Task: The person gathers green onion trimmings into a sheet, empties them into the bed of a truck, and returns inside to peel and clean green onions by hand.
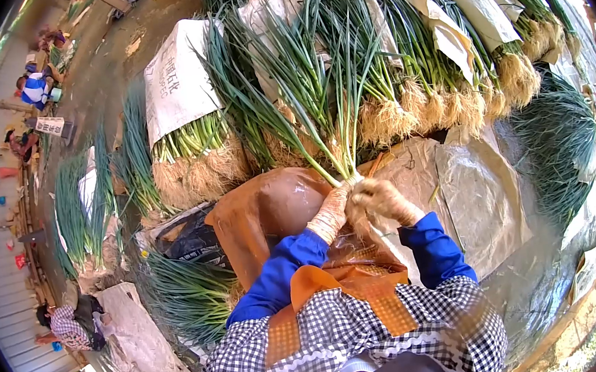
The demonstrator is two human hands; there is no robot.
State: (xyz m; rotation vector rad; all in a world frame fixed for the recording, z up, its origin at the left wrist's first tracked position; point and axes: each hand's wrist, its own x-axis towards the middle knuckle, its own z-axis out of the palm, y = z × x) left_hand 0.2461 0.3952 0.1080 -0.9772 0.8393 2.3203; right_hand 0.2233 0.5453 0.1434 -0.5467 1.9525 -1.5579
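Note:
A bunch of green onions [336, 154] stands up in front of me, its long leaves fanned out and pointing away. My left hand [330, 215] is closed round the pale lower stems. Against the root end, my right hand [381, 200] has its fingers curled and pressed together, touching the base of the bunch. Whether it grips stems, roots or a tie is hidden. Tan roots [361, 224] hang between and below the two hands. Under my forearms an orange-brown apron [263, 204] covers my lap.
Beyond my hands lies a row of green onion bundles [385, 115], some wrapped in white sacking [181, 75]. Loose green onions lie at left [193, 295] and right [559, 147]. Brown sheeting [484, 195] covers the ground at right. Another person [73, 326] sits at far left.

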